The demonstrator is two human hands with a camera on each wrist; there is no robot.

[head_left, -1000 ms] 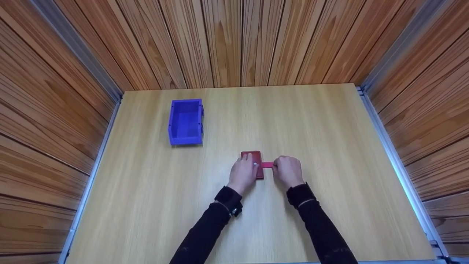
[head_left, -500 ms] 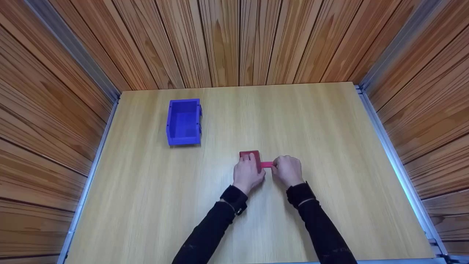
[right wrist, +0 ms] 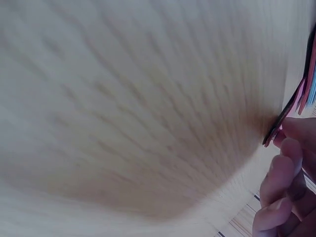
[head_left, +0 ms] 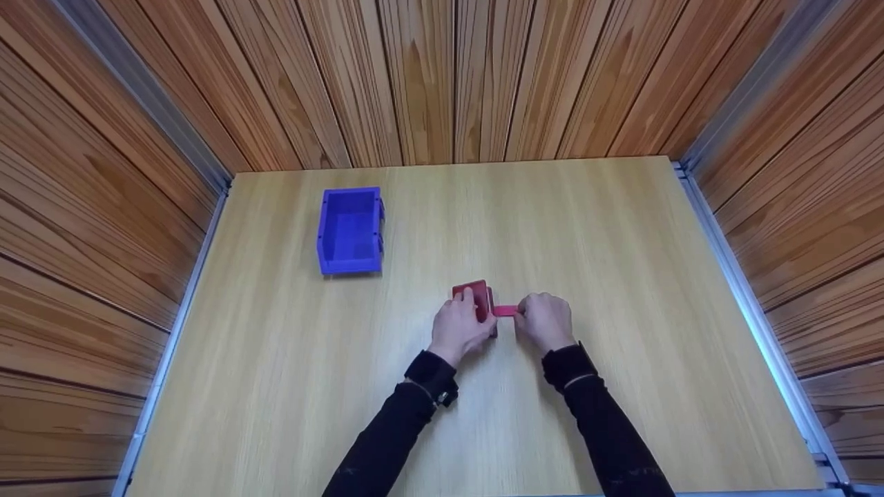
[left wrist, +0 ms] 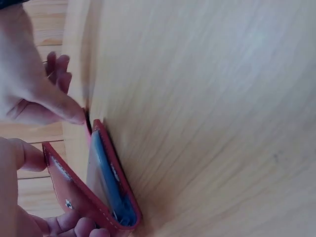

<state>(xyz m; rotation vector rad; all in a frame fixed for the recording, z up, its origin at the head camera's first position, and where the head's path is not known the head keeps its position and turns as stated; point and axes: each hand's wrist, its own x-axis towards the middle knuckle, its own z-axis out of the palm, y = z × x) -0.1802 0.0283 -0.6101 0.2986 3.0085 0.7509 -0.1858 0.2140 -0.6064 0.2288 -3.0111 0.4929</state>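
Note:
A red card wallet point(head_left: 481, 301) with stitched edges lies on the table in the head view, its front cover tilted up. My left hand point(head_left: 456, 330) grips that raised cover between thumb and fingers. In the left wrist view, the cover point(left wrist: 79, 193) bears a small metal snap point(left wrist: 68, 203), and bluish clear plastic sleeves point(left wrist: 106, 173) show in the gap below it. From the wallet's right side a pinkish-red strap point(head_left: 505, 310) sticks out. My right hand point(head_left: 545, 322) pinches the strap's end, close above the tabletop in the right wrist view.
A blue plastic bin point(head_left: 351, 232) stands at the back left of the light wooden table point(head_left: 587, 228). Wood-plank walls point(head_left: 456, 83) rise behind and at both sides, with metal rails point(head_left: 753, 304) along the table's edges.
Half a second ago the cover lay flatter under my left hand; now it is lifted and the wallet gapes. My left hand has shifted slightly left. The right hand keeps its pinch on the strap.

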